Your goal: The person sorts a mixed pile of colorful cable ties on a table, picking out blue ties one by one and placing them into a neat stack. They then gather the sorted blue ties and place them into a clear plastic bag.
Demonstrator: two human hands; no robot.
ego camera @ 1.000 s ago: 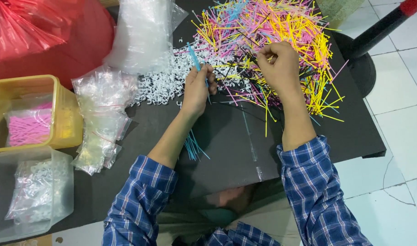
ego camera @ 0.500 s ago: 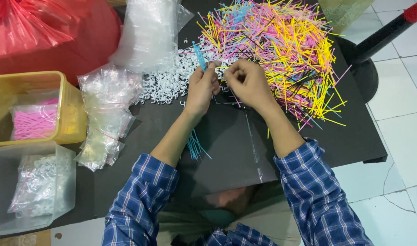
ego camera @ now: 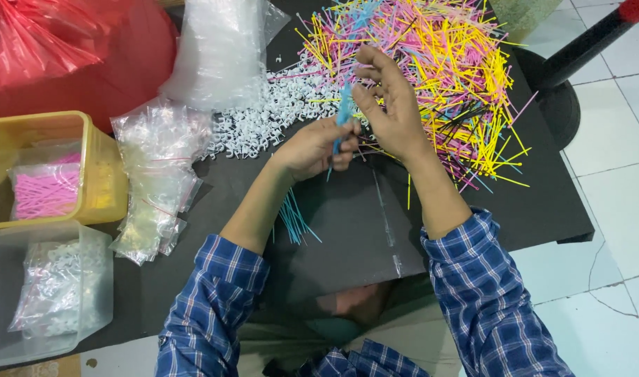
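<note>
R hand (ego camera: 393, 112) lifted off sticks (ego camera: 445, 63).

The left hand (ego camera: 312, 148) grips a bunch of blue sticks (ego camera: 344, 112), and the right hand (ego camera: 393, 112) meets it, fingers (ego camera: 367, 73) spread above the bunch. Behind them on the black table (ego camera: 347, 237) lie a pile of coloured sticks (ego camera: 445, 63) and white rings (ego camera: 277, 112). More blue sticks (ego camera: 294, 220) lie under the left forearm. Clear bags (ego camera: 159, 174) sit beside a yellow tub (ego camera: 103, 174).
</note>
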